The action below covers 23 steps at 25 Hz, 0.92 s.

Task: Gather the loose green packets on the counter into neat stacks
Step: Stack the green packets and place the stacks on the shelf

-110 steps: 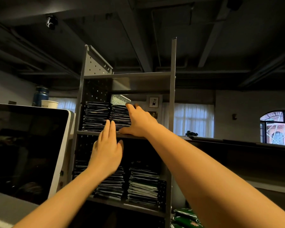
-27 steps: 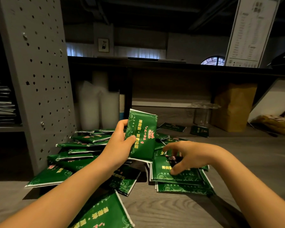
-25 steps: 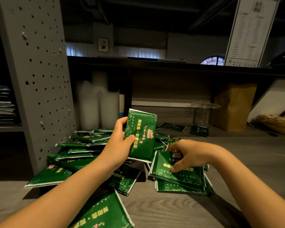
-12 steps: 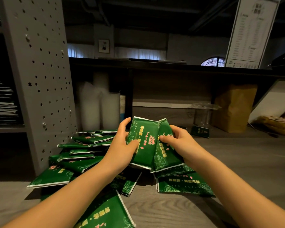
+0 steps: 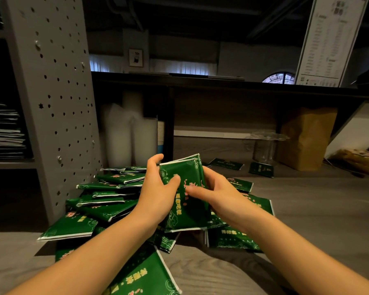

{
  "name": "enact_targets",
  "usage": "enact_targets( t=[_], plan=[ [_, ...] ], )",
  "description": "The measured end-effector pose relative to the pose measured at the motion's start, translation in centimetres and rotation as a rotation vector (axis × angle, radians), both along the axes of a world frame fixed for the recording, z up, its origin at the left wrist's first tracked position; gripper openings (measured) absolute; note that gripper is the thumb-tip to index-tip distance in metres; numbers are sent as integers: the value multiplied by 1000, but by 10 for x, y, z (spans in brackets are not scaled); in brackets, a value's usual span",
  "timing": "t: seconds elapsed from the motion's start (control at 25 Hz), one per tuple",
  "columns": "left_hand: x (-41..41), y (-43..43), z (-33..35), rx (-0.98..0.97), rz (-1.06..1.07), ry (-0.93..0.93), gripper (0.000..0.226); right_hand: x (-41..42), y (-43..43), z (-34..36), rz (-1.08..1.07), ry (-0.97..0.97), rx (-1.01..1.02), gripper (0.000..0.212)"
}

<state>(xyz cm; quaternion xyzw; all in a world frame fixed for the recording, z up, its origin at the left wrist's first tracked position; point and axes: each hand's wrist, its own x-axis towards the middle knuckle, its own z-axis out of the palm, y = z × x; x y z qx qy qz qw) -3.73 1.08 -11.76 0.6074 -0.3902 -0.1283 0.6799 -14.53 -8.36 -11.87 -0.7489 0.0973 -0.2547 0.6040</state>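
Both hands are up off the grey wood-grain counter. The left hand curls round the left edge of a small bundle of glossy green foil packets, thumb across the face. The right hand pinches the right edge, thumb in front. The bundle stands upright above the mess, and the white edges at its top corner don't look quite flush.

Here's the danger: that foil looks slick, so a loose squeeze could let the bundle fan out or drop a packet back down. Set on anything uneven, it would likely lean.

And it is uneven below. A loose heap of green packets sprawls left against the grey perforated metal shelf panel, and more flat green packets lie under the right wrist. One large near packet crowds the bottom edge.

Two stray far packets sit well beyond, near a clear plastic container and a brown paper bag. Bare counter to the right looks the safer landing spot.
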Motion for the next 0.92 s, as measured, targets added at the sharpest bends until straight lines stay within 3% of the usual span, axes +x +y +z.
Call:
enact_targets(
  t=[0.2, 0.32, 0.48, 0.64, 0.92],
  plan=[
    [0, 0, -3, -13, 24, -151, 53, 2, 2, 1, -207, -147, -141, 26],
    [-3, -1, -5, 36, 42, -300, 28, 0, -2, 3, -328, -213, -174, 24],
    [-3, -7, -9, 100, -123, -234, 27, 2, -1, 0, -237, -113, -353, 25],
    [0, -6, -8, 54, -169, -170, 32, 6, 0, -4, -99, 4, -318, 38],
    [6, 0, -4, -54, -24, -227, 41, -5, -8, 8, -132, 81, -598, 43]
  ],
)
